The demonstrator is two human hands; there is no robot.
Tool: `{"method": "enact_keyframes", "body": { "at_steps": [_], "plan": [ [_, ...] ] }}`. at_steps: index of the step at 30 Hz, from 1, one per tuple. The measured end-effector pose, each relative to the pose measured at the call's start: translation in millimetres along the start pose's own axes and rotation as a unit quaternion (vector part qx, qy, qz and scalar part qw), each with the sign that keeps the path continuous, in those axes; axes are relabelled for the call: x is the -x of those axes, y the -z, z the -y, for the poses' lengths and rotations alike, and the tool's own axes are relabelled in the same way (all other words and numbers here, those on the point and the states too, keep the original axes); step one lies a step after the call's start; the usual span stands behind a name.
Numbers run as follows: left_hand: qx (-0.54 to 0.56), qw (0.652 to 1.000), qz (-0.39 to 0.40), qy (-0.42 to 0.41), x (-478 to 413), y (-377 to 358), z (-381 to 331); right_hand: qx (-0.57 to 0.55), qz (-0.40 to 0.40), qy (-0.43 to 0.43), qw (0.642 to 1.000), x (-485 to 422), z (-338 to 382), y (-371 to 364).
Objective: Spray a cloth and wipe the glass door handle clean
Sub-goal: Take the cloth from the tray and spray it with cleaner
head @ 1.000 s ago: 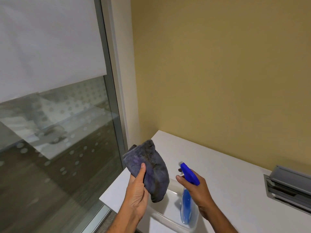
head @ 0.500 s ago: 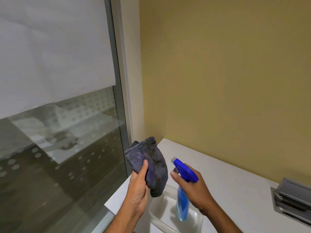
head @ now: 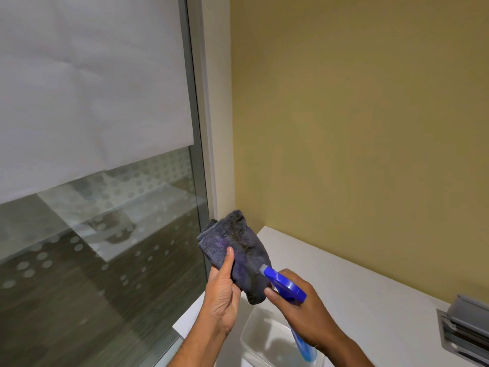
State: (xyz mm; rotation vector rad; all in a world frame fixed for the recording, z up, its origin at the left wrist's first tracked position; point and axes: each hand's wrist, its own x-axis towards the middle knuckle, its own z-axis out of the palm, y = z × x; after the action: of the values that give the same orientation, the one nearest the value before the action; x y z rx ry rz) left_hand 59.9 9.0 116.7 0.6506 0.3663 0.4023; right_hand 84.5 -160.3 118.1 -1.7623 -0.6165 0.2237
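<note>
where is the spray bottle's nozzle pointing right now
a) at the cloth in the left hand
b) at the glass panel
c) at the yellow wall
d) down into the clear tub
a: the right hand holds the spray bottle with its nozzle tip almost against the dark cloth, which the left hand holds up.

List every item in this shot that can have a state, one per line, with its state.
Cloth: folded, held up in the left hand, thumb pressed on its front.
Spray bottle: tilted in the right hand's grip, nozzle almost against the cloth.
Clear tub: on the white counter, below the hands, nothing seen inside.
Roller blind: lowered partway over the glass.
Door handle: not in view.
</note>
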Motion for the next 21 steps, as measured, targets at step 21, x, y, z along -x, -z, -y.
{"method": "enact_keyframes", "body": {
  "at_steps": [21],
  "plan": [
    [0.112, 0.993, -0.026, -0.011, -19.3, 6.9, -17.4, 0.016, -0.047, 0.002, 0.999, -7.6, -21.1, -4.4]
  ]
}}
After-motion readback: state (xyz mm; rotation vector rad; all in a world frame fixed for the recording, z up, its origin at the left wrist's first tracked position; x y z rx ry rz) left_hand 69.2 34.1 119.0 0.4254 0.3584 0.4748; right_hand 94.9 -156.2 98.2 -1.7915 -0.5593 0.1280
